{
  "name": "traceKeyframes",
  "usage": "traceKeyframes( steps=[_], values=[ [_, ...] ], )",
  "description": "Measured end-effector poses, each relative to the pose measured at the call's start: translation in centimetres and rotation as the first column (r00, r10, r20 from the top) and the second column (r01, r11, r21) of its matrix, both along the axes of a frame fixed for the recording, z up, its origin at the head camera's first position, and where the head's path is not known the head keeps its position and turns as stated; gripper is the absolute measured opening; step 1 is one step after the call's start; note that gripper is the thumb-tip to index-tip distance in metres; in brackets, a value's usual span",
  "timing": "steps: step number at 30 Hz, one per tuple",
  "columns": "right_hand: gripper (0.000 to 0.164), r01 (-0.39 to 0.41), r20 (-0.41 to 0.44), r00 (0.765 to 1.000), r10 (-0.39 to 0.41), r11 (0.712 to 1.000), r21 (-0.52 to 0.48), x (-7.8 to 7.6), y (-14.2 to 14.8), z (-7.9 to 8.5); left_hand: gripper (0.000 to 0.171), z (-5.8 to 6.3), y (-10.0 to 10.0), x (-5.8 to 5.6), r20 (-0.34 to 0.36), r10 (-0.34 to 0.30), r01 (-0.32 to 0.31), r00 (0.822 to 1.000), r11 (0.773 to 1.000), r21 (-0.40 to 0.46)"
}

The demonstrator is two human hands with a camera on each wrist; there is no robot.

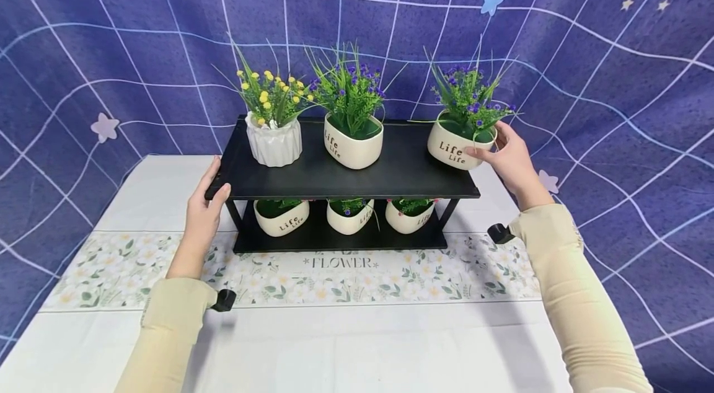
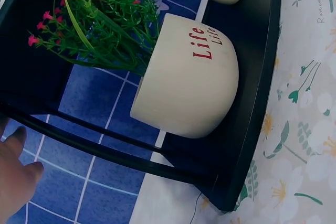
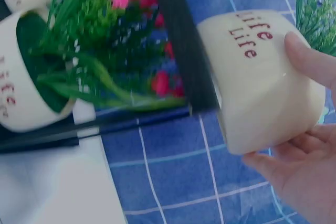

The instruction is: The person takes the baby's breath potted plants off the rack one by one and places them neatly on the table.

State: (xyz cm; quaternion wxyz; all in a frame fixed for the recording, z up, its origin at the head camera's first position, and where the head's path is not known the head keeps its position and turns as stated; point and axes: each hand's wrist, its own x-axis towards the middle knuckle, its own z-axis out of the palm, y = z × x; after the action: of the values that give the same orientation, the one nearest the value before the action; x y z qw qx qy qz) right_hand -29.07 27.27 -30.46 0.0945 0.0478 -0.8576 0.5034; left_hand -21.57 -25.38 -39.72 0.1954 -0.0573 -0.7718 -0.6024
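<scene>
My right hand [image 1: 512,157] grips a cream flowerpot [image 1: 446,145] lettered "Life", thumb on its front and fingers around the far side. Purple flowers and long green blades grow from this pot, which overlaps the right end of the top board of a black two-tier shelf [image 1: 340,179]. In the right wrist view, the pot [image 3: 268,87] shows its base close by the board's edge. At the shelf's left front corner is my left hand [image 1: 203,207], fingers extended along the side and thumb by the front edge.
On the top board stand a white ribbed pot [image 1: 274,144] with yellow flowers and another cream pot [image 1: 354,145] with purple flowers. Three cream pots, including a left one [image 1: 281,219], sit on the lower board. A blue patterned cloth [image 1: 184,8] hangs behind.
</scene>
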Motion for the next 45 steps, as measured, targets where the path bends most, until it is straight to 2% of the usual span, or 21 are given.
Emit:
traceKeyframes(
  steps=[5,8,13,18,22,26,29,32,36,45],
  values=[
    [0.078,-0.005,-0.025,1.000,0.004,1.000,-0.021,-0.3,1.1,-0.3,0.055,-0.4,-0.2,-0.4,0.001,0.014,-0.014,1.000,1.000,-0.011],
    [0.080,0.018,-0.006,1.000,-0.018,0.998,-0.060,-0.5,1.7,-0.5,0.055,-0.8,-0.3,-0.7,-0.010,0.014,-0.014,1.000,1.000,-0.007],
    [0.083,0.037,0.045,0.998,-0.033,0.995,-0.091,-0.6,2.6,-0.6,0.055,-0.9,-0.3,-0.5,-0.010,0.015,-0.015,1.000,1.000,0.003],
    [0.081,0.048,0.052,0.998,-0.045,0.997,-0.061,-1.0,3.4,-0.8,0.055,-0.9,-0.2,-0.3,-0.008,0.020,-0.020,1.000,1.000,0.006],
    [0.077,0.059,0.040,0.998,-0.056,0.994,-0.094,-1.5,4.0,-1.1,0.055,-0.9,-0.1,-0.4,-0.010,0.013,-0.012,1.000,0.999,0.030],
    [0.062,0.047,0.008,0.999,-0.046,0.969,-0.242,-2.0,4.5,-1.5,0.054,-0.9,0.0,-0.4,-0.020,0.010,-0.009,1.000,0.999,0.051],
    [0.057,0.024,-0.020,0.999,-0.034,0.925,-0.379,-2.3,4.8,-2.0,0.055,-0.9,-0.1,-0.4,-0.012,0.011,-0.010,1.000,0.999,0.040],
    [0.059,0.021,-0.036,0.998,-0.042,0.887,-0.462,-2.5,5.1,-2.6,0.056,-1.0,-0.1,-0.4,0.006,0.006,-0.006,1.000,1.000,0.025],
    [0.063,0.033,-0.039,0.997,-0.060,0.868,-0.495,-2.8,5.3,-3.2,0.056,-0.9,-0.1,-0.3,0.014,0.000,-0.001,1.000,0.999,0.035],
    [0.075,0.058,-0.013,0.997,-0.075,0.855,-0.515,-3.8,6.0,-4.4,0.056,1.1,1.0,1.1,-0.010,-0.023,0.024,1.000,0.998,0.054]
  ],
)
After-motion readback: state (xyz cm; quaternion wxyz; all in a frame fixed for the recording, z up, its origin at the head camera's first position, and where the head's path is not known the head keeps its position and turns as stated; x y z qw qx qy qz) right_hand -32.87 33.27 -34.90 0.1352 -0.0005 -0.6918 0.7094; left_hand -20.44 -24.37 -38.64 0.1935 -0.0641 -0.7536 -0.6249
